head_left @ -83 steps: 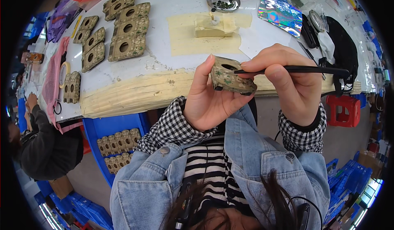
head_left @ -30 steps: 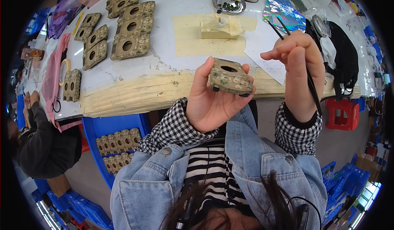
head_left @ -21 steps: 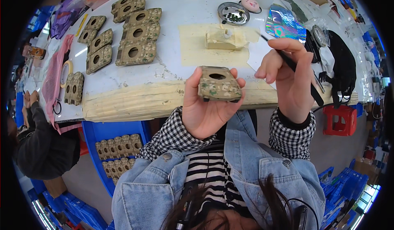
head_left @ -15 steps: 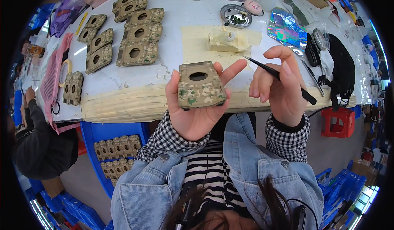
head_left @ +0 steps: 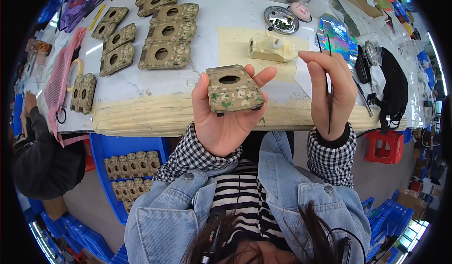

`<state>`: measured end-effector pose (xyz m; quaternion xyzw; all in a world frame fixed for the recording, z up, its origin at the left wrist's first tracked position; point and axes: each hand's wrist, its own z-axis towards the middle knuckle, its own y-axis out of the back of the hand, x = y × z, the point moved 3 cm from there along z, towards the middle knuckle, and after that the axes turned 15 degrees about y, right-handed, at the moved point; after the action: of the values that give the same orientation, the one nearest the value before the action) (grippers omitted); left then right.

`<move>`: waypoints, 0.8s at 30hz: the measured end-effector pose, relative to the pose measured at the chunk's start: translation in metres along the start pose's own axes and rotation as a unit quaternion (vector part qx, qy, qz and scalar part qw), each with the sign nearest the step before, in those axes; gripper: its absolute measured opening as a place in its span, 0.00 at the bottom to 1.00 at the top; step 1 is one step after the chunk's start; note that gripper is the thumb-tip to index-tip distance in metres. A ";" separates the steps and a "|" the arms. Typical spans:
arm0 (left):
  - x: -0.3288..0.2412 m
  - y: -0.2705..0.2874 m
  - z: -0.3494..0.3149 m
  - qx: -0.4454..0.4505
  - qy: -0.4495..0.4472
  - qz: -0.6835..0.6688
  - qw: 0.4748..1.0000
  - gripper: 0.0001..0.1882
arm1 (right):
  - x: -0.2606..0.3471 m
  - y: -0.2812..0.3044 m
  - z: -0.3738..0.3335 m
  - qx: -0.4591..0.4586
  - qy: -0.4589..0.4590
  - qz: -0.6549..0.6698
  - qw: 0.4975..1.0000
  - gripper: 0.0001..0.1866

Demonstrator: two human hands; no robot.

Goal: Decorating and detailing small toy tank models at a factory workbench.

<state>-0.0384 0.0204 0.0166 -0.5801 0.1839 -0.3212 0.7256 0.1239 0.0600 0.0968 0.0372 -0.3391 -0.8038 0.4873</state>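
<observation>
Holding a camouflage-painted model shell (head_left: pixel 234 90) up over the near edge of the worktop (head_left: pixel 207 52), a person in a denim jacket and checked cuffs cradles it in the left hand (head_left: pixel 225 118), fingers and thumb wrapped round its sides so the round hole in its top faces the camera. The grip of the right hand (head_left: pixel 329 94) is pressed together on a thin paintbrush (head_left: pixel 329 83), which stands nearly upright, its tip above the fingers and its handle running down past the wrist. The two hands are near each other but apart.

Just below the worktop, to the person's left, a blue crate (head_left: pixel 125 170) holds rows of unpainted tan shells. Beyond the hands, on a pale yellow mat (head_left: pixel 235 47), sits a cream-coloured block (head_left: pixel 270 49) with a small pot on it. Farther left on the worktop lie more camouflage shells (head_left: pixel 167 33), set flat in loose rows, with two more (head_left: pixel 83 92) near the left edge beside a pink mesh sheet (head_left: pixel 59 83). At the far side stand a round metal dish (head_left: pixel 281 20) with dark bits in it and a shiny iridescent sheet (head_left: pixel 336 36). A black bag (head_left: pixel 393 87) lies at the right end. Another person in a dark sleeve (head_left: pixel 40 156) sits at the left.
</observation>
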 end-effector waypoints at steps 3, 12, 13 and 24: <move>0.000 0.005 -0.001 -0.009 0.010 -0.009 1.000 0.36 | -0.010 -0.012 0.008 0.026 0.030 -0.093 0.995 0.06; 0.001 0.009 -0.002 -0.030 0.025 -0.014 0.999 0.36 | -0.022 -0.035 0.017 0.044 0.095 -0.145 0.984 0.08; 0.001 0.010 -0.001 -0.028 0.028 -0.016 0.999 0.36 | -0.023 -0.036 0.017 0.046 0.092 -0.143 0.984 0.08; 0.006 0.010 0.002 -0.033 0.048 -0.045 0.997 0.35 | -0.015 -0.017 0.020 -0.057 0.070 -0.088 0.992 0.07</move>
<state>-0.0307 0.0189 0.0085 -0.5952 0.2028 -0.3749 0.6812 0.1106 0.0870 0.0980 0.0952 -0.2536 -0.8570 0.4384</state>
